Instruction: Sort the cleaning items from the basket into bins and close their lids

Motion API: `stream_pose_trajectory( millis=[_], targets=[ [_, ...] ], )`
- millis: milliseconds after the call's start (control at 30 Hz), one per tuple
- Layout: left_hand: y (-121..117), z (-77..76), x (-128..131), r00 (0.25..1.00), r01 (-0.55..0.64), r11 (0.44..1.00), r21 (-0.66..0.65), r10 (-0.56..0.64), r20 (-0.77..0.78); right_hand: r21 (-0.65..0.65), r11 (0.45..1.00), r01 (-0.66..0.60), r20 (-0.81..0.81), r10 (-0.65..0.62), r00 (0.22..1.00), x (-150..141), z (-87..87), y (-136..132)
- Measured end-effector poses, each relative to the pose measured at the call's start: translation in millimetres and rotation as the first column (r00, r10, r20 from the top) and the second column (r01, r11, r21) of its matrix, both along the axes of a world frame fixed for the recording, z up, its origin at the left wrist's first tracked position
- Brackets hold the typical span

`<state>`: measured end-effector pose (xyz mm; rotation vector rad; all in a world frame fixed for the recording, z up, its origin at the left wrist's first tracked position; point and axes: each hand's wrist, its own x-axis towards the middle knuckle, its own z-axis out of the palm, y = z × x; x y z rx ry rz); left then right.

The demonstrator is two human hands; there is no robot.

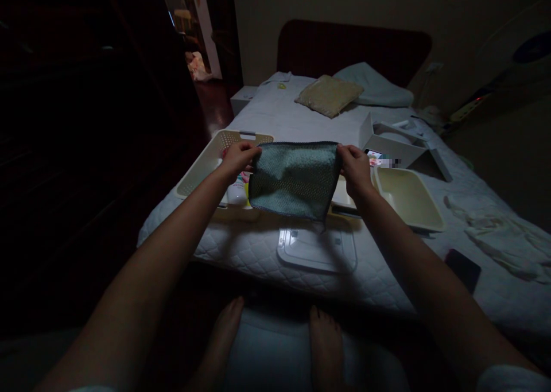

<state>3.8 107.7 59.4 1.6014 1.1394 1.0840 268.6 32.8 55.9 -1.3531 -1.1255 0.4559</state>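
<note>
A grey-green cloth (297, 179) with a dark edge hangs spread between my two hands, above the front of the bed. My left hand (239, 161) pinches its upper left corner. At the upper right corner, my right hand (354, 168) holds it the same way. Behind my left hand stands a cream perforated basket (200, 165) with a white bottle (236, 192) and other items in it. Below the cloth a clear plastic lid (317, 253) lies on the mattress. To the right of my right hand is a cream plastic bin (408, 200).
The bed (258, 248) has a white quilted cover. A white box (394, 142), a phone with a lit screen (373, 158), a dark flat object (462, 270) and a crumpled pale cloth (503, 237) lie on the right. Farther back is a beige cushion (329, 95).
</note>
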Motion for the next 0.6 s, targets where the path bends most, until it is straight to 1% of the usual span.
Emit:
stream_pose_trajectory(
  millis=[100, 133, 267, 433, 600],
  targets=[
    [-8, 1.8, 12, 0.996, 0.069, 0.988, -0.139, -0.060, 0.069, 0.000, 1.000, -0.030, 0.036, 0.030, 0.999, -11, 2.5, -3],
    [-10, 3.0, 15, 0.992, 0.104, 0.982, -0.157, -0.091, 0.088, 0.001, 0.999, -0.048, 0.048, 0.048, 0.998, -15, 3.3, -5],
    [-24, 11.2, 27, 0.967, 0.242, 0.953, -0.185, -0.221, 0.127, -0.004, 0.990, -0.141, 0.076, 0.141, 0.987, -29, 6.4, -11],
    [-40, 23.0, 37, 0.946, 0.308, 0.932, -0.194, -0.278, 0.166, -0.021, 0.972, -0.232, 0.098, 0.233, 0.967, -42, 7.8, -17],
    [-44, 25.6, 41, 0.923, 0.371, 0.911, -0.181, -0.339, 0.184, -0.004, 0.960, -0.281, 0.110, 0.280, 0.954, -48, 7.7, -20]
  ],
)
